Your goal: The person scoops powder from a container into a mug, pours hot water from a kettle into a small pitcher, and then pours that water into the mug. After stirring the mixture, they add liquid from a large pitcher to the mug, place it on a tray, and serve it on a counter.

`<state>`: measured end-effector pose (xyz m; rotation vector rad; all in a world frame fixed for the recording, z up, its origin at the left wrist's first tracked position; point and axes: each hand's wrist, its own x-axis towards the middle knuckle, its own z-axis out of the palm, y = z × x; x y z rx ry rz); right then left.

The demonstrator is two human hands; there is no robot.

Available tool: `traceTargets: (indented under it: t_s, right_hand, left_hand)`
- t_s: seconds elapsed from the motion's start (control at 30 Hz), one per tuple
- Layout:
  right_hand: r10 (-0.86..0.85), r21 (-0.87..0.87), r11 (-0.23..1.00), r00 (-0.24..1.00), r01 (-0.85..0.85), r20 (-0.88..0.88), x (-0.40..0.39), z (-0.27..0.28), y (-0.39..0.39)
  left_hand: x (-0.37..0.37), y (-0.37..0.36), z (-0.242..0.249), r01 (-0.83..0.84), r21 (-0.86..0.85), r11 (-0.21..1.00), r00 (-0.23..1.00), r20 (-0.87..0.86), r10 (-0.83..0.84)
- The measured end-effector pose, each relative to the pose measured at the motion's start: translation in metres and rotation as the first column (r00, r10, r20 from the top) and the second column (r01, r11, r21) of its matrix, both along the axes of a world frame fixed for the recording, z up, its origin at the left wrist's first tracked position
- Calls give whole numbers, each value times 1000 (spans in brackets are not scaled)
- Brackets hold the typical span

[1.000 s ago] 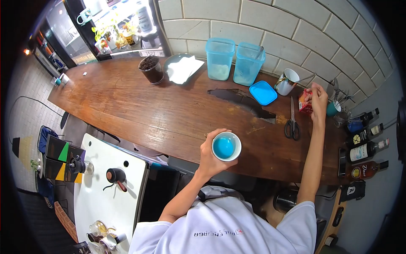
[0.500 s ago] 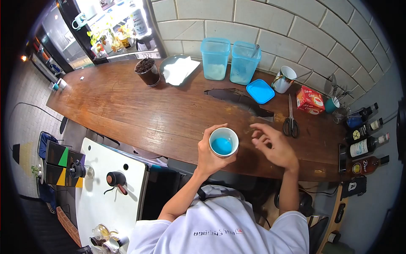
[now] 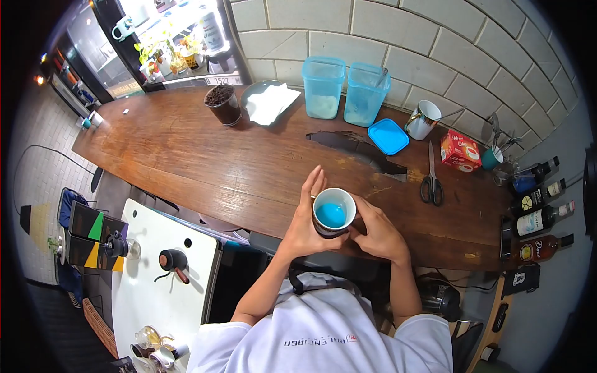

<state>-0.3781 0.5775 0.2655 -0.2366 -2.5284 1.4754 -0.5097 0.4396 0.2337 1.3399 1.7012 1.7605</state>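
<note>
A white-lined cup [image 3: 331,216] with bright blue liquid inside is held above the near edge of the wooden counter, its outside mostly hidden. My left hand [image 3: 303,227] supports it from the left, thumb across the near side, some fingers stretched up past the rim. On the opposite side, my right hand [image 3: 380,235] has its fingers bent against the cup's wall. Black-handled scissors [image 3: 431,183] lie on the counter to the right of my hands. Farther back rests a blue lid [image 3: 388,137].
Along the tiled wall stand two blue containers [image 3: 323,93], a patterned mug [image 3: 423,120], a red box [image 3: 460,151] and a dark-filled cup [image 3: 222,105]. Several bottles [image 3: 536,219] line the right side. The wooden counter [image 3: 249,168] has a dark hole. A white table [image 3: 161,217] stands lower left.
My right hand has moved left from beside the cup onto its right side. The fingers of my left hand have lifted off the rim and stretched upward. The view has shifted slightly.
</note>
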Motion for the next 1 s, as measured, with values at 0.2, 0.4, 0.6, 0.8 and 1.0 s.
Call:
traceTargets:
  t_s: [0.2, 0.4, 0.6, 0.8, 1.0]
  right_hand:
    - [-60, -78, 995, 997, 56, -50, -4, -2, -16]
    - [-197, -187, 968, 968, 168, -153, -14, -26, -31]
    - [-225, -169, 967, 950, 190, -218, -16, -34, -36]
    - [-276, -71, 961, 923, 267, -267, -20, -46, -43]
    - [-282, -79, 959, 923, 271, -263, -19, -54, -43]
  left_hand:
    - [-5, -3, 5, 122, -1, 993, 992, 39, -122]
    - [2, 2, 5, 25, 13, 1000, 993, 113, -26]
    - [2, 7, -4, -54, 6, 999, 995, 83, 53]
    - [5, 9, -6, -112, 49, 993, 994, -9, 112]
    - [12, 5, 1, -131, 32, 991, 981, 147, 125]
